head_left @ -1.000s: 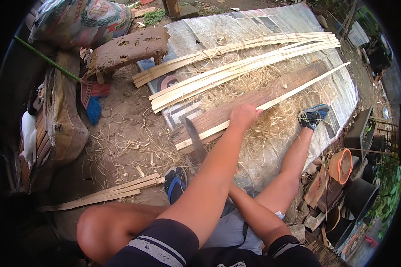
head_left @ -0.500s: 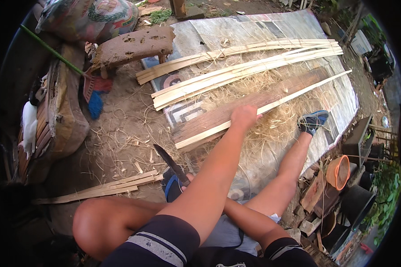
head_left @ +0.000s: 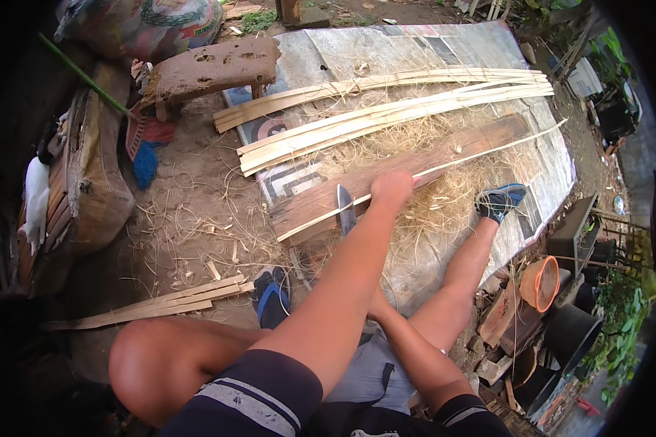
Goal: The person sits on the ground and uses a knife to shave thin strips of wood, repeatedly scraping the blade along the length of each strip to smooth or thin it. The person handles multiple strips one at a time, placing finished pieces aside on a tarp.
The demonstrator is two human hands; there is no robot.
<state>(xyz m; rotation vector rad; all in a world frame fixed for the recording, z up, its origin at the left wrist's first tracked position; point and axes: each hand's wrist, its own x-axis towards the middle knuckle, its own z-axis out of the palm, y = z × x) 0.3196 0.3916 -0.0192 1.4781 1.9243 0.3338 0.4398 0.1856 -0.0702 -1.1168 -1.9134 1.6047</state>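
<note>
- Head view, work in hand: a thin bamboo strip (head_left: 488, 150) is being pared or split with a knife (head_left: 345, 207). This is judged from the blade standing at the strip and the shavings (head_left: 430, 215) strewn about.
- Location: the bamboo strip lies lengthwise along the near edge of a dark wooden plank (head_left: 452, 144), which is used as the worktop. The plank rests on a grey mat (head_left: 415, 51) on the ground.
- Left hand (head_left: 391, 188): the arm is stretched almost straight forward over the lap, with the back of the hand up. The fingers are clenched down on the bamboo strip, pinning it to the plank just right of the blade.
- Right forearm (head_left: 408, 349): it is bent inward under the left arm, so the right hand is hidden and its grip cannot be told. The knife handle is covered too, and only the blade shows.
- Next move, as a judgement: the strip needs to be held firmly while the blade is guided along it. The edge should be kept away from the left fingers, which sit close beside it.
- Surroundings: bundles of pale bamboo slats (head_left: 393, 120) lie beyond the plank.
- More slats (head_left: 160, 306) lie near the left knee, beside a blue sandal (head_left: 272, 298).
- A low wooden stool (head_left: 211, 65) stands at the upper left.
- An orange basket (head_left: 541, 282) sits at the right.
</note>
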